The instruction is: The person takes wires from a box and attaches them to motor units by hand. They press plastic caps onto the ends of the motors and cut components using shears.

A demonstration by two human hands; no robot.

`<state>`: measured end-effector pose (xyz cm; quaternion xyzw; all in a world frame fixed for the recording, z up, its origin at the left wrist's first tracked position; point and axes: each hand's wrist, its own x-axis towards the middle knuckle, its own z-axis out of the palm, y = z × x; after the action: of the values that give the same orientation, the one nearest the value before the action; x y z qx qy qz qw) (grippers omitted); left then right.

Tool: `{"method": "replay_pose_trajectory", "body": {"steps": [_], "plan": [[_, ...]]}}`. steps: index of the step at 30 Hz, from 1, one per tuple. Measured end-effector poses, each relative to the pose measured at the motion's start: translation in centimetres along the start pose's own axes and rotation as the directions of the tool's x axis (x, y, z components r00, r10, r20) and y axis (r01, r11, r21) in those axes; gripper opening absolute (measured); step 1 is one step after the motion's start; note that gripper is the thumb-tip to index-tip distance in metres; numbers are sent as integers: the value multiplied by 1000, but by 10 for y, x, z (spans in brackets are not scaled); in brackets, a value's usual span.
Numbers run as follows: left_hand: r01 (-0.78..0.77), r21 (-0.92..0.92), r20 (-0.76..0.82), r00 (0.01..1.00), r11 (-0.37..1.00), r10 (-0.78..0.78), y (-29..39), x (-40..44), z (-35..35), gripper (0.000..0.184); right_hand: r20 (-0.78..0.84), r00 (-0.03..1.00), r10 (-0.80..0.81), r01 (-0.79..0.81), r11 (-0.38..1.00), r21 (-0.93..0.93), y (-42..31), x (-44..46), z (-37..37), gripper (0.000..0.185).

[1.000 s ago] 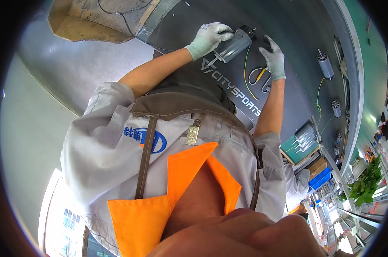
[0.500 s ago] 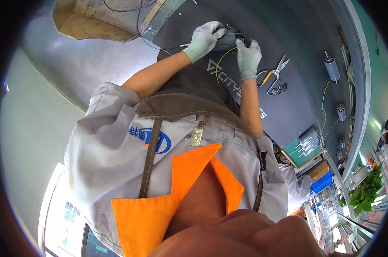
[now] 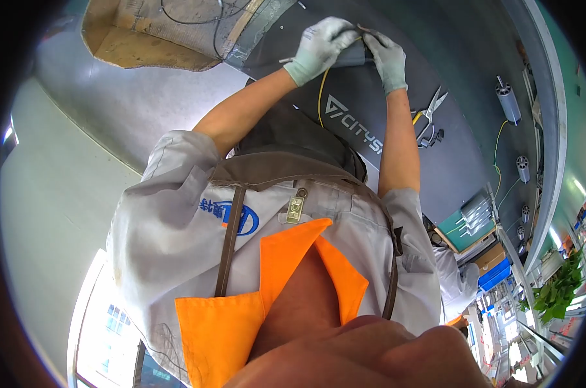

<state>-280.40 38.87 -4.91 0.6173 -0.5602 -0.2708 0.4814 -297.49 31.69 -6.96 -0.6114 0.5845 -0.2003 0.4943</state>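
Observation:
A grey cylindrical motor lies on the dark mat, partly behind my hands, its metal shaft pointing left. My left hand, in a pale work glove, is closed in a pinch on a thin wire just beyond the motor. The fingertips of my gloved right hand are closed on the same wire, close to the left ones. A yellow-green wire curves down from beneath my left hand. Scissors with yellow on the handle rest on the mat, right of my right forearm, beside small black pieces.
A cardboard box with a black cable stands at upper left. Several motors with wires, one being a grey motor, line the right side. A green-lined tray holds more motors. A co-worker's sleeve shows at lower right.
Both hands have shifted away from my body and off the motor's sides, now meeting fingertip to fingertip at the wire. The whole view has shifted slightly, and my right forearm covers part of the scissors.

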Motion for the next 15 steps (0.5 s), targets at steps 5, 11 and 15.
{"method": "replay_pose_trajectory", "body": {"steps": [5,11,15], "plan": [[-26,122,96,995,992,15,-8,4,10,21,32,999,-41,41,999,-26,19,21,-15,30],[-24,108,61,998,994,17,-13,5,12,21,94,928,-361,369,927,-75,-35,2,-64,30],[-48,117,49,998,992,42,-15,6,13,22,328,754,-569,651,715,-256,-62,15,-59,28]]}}
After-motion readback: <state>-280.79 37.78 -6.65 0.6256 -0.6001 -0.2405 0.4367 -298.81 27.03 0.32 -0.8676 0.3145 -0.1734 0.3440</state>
